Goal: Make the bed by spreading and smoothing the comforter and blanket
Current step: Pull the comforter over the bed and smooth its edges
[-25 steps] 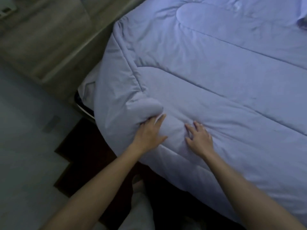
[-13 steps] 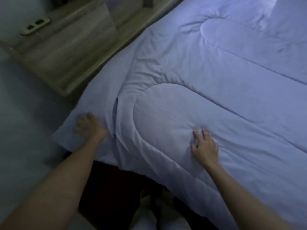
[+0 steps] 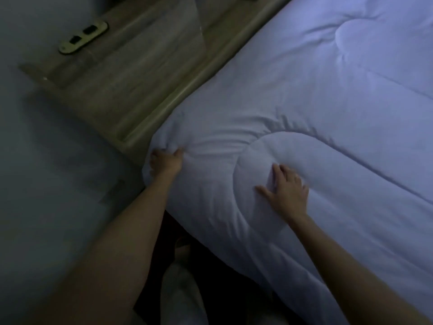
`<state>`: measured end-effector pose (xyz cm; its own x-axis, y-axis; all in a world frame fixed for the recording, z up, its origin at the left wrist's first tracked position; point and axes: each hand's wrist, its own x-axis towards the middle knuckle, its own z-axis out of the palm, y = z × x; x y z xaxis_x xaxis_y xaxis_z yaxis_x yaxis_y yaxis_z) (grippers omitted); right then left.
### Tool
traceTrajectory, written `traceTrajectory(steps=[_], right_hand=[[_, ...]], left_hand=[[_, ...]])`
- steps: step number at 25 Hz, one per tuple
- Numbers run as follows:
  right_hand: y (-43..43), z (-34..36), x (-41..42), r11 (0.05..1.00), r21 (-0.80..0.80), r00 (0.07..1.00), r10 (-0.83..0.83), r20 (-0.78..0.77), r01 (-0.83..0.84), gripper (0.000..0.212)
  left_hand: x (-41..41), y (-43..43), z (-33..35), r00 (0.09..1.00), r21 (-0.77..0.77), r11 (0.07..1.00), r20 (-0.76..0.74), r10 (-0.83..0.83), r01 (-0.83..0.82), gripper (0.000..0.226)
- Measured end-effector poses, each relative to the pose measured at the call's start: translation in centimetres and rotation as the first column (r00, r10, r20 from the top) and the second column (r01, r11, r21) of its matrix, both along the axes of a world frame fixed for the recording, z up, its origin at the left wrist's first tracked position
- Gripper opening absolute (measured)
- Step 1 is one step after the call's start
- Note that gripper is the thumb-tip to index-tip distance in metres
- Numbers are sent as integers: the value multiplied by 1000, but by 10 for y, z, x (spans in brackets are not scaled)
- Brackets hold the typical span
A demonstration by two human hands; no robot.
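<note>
Squaring the corner looks like the step in hand. Left hand [image 3: 166, 160] has its fingers curled into a bunch of the comforter [image 3: 328, 109], right at the corner, just beside the near end of the wooden panel [image 3: 140, 78]. Right hand [image 3: 287, 189] lies flat with fingers spread, pressing the rounded quilted lobe, farther from the panel.

To do it well:
- Keep the right palm pinning the top so the fill doesn't slide.
- Draw the corner out and down with the left.
- Then sweep flat toward the panel to clear the creases [image 3: 222, 141] fanning from the grip.

The comforter covers the bed alongside the panel, its edge touching the panel's long side, and lies under both hands. Light is dim, so whether the corner reaches fully over the mattress edge is hard to tell. No separate blanket can be made out.
</note>
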<state>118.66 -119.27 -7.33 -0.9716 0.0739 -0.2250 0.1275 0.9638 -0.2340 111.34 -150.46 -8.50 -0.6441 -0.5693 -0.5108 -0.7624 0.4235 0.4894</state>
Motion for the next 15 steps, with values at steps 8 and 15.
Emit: traceTrajectory(steps=[8, 15], right_hand=[[-49, -10, -9, 964, -134, 921, -258, -293, 228, 27], [-90, 25, 4, 981, -187, 876, -134, -463, 52, 16]], left_hand=[[21, -25, -24, 965, 103, 995, -261, 11, 16, 28], [54, -85, -12, 908, 30, 981, -373, 190, -193, 19]])
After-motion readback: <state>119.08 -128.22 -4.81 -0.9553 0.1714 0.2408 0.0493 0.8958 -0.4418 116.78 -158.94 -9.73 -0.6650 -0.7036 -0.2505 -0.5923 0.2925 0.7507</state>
